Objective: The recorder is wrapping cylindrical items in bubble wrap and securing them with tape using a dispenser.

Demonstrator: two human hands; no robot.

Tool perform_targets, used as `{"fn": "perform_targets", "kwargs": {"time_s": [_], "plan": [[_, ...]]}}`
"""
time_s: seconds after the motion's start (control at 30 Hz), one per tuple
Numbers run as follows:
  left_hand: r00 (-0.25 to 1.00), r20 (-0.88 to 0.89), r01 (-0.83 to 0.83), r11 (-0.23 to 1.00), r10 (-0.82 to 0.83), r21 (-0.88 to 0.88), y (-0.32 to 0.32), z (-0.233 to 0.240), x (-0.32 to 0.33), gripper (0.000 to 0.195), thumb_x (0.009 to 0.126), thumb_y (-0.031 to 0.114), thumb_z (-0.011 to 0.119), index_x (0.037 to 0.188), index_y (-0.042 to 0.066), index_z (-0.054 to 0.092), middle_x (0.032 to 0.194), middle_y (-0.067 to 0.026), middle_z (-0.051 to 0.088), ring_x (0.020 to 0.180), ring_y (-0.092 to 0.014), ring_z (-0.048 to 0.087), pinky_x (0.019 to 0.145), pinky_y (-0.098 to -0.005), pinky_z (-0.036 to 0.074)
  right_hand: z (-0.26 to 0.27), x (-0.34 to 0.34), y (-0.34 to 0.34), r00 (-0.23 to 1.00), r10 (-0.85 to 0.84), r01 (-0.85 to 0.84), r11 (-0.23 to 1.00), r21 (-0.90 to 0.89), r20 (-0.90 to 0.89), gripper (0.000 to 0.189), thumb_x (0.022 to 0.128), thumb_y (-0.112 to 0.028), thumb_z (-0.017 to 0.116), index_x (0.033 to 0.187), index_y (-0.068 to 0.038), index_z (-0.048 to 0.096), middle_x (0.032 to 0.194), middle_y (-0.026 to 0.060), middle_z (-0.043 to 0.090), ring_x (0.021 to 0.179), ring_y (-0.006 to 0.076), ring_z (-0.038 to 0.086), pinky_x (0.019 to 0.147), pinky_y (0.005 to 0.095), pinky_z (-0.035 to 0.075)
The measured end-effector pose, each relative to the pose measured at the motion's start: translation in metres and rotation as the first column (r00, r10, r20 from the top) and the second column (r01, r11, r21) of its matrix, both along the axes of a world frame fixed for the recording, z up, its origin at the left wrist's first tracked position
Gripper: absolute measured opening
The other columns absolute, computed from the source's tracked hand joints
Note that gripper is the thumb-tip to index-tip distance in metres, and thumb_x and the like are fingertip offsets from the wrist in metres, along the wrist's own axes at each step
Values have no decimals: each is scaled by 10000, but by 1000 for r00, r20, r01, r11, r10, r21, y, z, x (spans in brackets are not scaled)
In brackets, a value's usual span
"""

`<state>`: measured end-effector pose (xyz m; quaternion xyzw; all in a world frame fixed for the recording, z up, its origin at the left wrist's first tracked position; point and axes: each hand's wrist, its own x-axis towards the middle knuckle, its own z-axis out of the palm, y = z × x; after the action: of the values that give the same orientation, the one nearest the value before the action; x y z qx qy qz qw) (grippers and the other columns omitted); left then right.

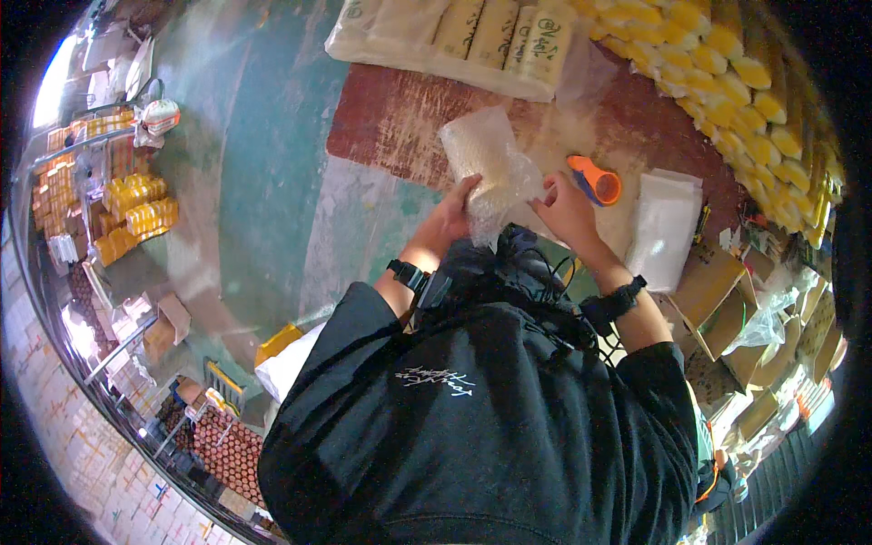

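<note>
My left hand (458, 211) grips the left side of a bubble-wrap packet (485, 160). Something pale shows through the clear wrap; I cannot tell what it is. At the packet's right edge, the fingertips of my right hand (567, 208) pinch loose plastic. Just beyond that hand lies an orange and blue plastic tool (601, 182), perhaps a tape dispenser. A flat stack of clear plastic sheets or bags (664, 231) lies to the right of my right forearm.
Large clear-wrapped packs (470, 41) bearing writing lie on the worn red-brown surface (388, 122) ahead. Yellow-ended wrapped rolls (736, 82) are piled at the far right. Opened cardboard boxes (715, 293) stand nearer on the right. Shelving with yellow packs (139, 208) is at left.
</note>
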<state>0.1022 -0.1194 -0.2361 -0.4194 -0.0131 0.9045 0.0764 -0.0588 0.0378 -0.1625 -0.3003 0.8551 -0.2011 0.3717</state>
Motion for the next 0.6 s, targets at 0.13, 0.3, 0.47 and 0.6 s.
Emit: {"fn": "perform_targets", "kwargs": {"time_s": [0.13, 0.3, 0.47, 0.6], "plan": [[1000, 6, 25, 995, -24, -94, 11, 2, -3, 534, 937, 358, 538, 1350, 37, 429, 1250, -174, 573, 1118, -346, 573, 971, -500, 461, -4, 9, 4, 994, 49, -45, 998, 47, -94, 415, 736, -294, 722, 1035, -91, 517, 765, 78, 651, 753, 286, 656, 660, 414, 493], [999, 34, -1, 985, 7, -170, 13, 14, -8, 526, 936, 363, 539, 1337, 38, 443, 1231, -160, 586, 1087, -326, 592, 949, -494, 473, 17, 8, -6, 998, 58, -53, 992, 119, -39, 444, 783, -301, 668, 1133, -80, 508, 848, 138, 669, 829, 343, 654, 722, 486, 504], [1000, 0, -23, 992, 23, -124, 13, 7, -14, 510, 935, 363, 533, 1326, 45, 455, 1213, -166, 591, 1089, -331, 588, 955, -502, 467, -21, 2, 7, 942, 25, 9, 995, 102, -334, 176, 841, -219, 568, 943, -77, 578, 794, 153, 648, 774, 339, 635, 660, 465, 483], [991, -59, -131, 982, 123, -139, 16, 12, -17, 517, 928, 374, 535, 1319, 45, 458, 1204, -173, 589, 1089, -343, 585, 958, -531, 458, -3, 1, 23, 957, 45, -8, 992, 130, -287, 173, 839, -200, 551, 953, -75, 583, 788, 160, 643, 775, 346, 633, 657, 460, 487]]}}
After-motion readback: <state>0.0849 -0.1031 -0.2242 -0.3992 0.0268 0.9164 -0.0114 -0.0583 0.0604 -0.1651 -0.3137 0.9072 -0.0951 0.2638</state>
